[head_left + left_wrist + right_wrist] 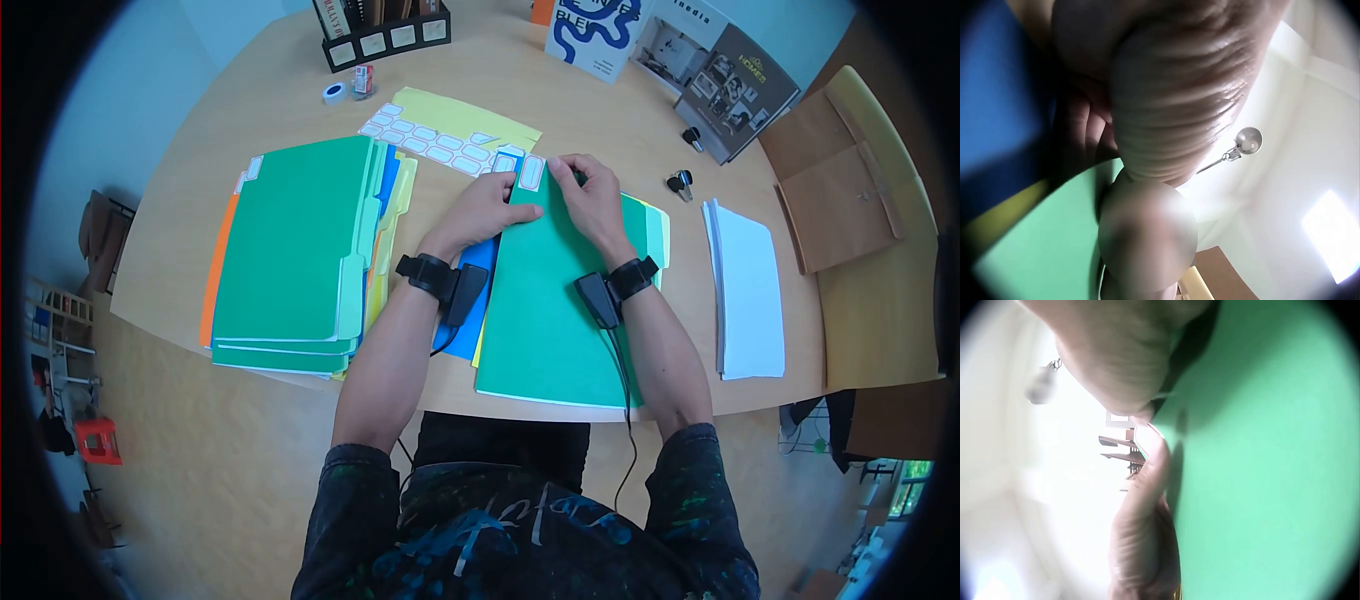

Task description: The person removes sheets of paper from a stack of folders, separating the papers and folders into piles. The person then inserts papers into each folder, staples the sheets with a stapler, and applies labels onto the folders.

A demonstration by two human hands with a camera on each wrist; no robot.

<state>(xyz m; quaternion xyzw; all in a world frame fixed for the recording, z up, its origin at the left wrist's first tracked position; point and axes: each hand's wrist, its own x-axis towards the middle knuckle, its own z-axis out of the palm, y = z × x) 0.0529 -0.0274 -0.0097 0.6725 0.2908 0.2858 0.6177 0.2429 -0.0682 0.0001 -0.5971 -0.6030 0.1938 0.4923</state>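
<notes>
A green folder (545, 300) with a white label (532, 172) on its top tab lies on the table before the person. The left hand (483, 212) grips its left edge, thumb on the green face and fingers behind. At the top edge, just right of the label, the right hand (597, 205) pinches the folder with bent fingers; its fingertips are partly hidden. Green surface (1260, 462) fills much of the right wrist view, where the left thumb (1154, 456) shows by the edge. Blue (460, 320) and yellow folders show beneath. A label sheet (425, 140) lies behind the left hand.
Left stands a stack of green, orange, blue and yellow folders (290, 240). White papers (750, 290) lie right, with black clips (680, 184) behind them. Tape (334, 93), a black organizer (390, 40) and upright books (740, 90) are at the back; a tan file holder (870, 250) stands right.
</notes>
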